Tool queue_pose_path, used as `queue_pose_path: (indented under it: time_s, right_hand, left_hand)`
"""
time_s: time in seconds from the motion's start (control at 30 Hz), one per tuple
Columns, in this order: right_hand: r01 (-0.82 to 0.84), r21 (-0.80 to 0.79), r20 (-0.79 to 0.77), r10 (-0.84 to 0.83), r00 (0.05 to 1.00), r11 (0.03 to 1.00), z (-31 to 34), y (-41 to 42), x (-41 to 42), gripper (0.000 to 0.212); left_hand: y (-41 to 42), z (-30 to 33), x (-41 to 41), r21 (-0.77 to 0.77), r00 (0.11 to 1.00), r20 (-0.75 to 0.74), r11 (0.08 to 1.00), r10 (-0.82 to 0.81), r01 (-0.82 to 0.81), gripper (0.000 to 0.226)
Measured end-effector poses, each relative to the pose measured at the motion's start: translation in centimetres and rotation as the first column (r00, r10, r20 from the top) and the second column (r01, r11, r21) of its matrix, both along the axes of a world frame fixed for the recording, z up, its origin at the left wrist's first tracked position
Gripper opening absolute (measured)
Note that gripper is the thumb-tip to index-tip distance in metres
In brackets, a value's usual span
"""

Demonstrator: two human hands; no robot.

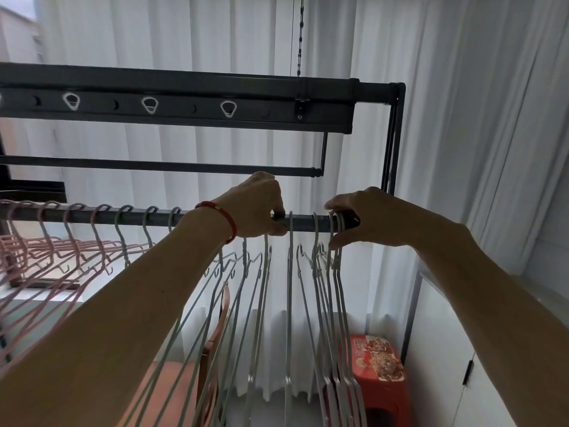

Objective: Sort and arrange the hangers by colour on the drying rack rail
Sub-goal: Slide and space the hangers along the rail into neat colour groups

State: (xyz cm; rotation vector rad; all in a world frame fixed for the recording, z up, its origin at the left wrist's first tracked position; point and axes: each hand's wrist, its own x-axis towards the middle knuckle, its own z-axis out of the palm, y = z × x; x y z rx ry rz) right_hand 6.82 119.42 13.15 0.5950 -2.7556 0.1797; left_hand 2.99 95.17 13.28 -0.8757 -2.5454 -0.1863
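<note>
Both hands raised to dark metal drying-rack rail. Left hand grips the rail among pale grey wire hangers; right hand pinches the bunched hooks at rail end. Pink wire hangers hang far left.

I have one view only, a wide-angle camera on the person's head. It looks forward and upward from just below the rail, close enough that both forearms fill the lower frame. Straight lines bow toward the edges. It faces the white curtain, with the rack frame overhead.
</note>
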Motion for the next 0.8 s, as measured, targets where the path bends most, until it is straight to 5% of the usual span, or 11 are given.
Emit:
queue_pose_path:
  time_s: [0.2, 0.47, 0.6, 0.8]
  right_hand:
    - [0.003, 0.028, -0.010, -0.003, 1.000, 1.000, -0.1, 0.0, 0.2, 0.065]
    - [-0.058, -0.109, -0.020, 0.057, 0.998, 0.992, -1.4, 0.9, 0.3, 0.084]
    - [-0.133, -0.192, -0.252, 0.082, 0.964, 0.972, -2.0, 0.0, 2.0, 0.061]
    - [-0.576, -0.426, -0.525, 0.327, 0.785, 0.698, -2.7, -5.7, 9.5, 0.034]
  left_hand:
    - [0.1, -0.2, 0.1, 0.020, 1.000, 0.016, 1.000, 0.011, -0.011, 0.029]
    - [-0.2, -0.6, 0.1, 0.015, 0.999, -0.005, 0.999, 0.043, -0.043, 0.023]
    - [-1.1, -1.5, 0.5, -0.104, 0.996, -0.059, 0.991, 0.074, -0.080, 0.038]
    - [-4.4, -4.3, 7.1, 0.235, 0.956, -0.283, 0.972, 0.077, -0.009, 0.050]
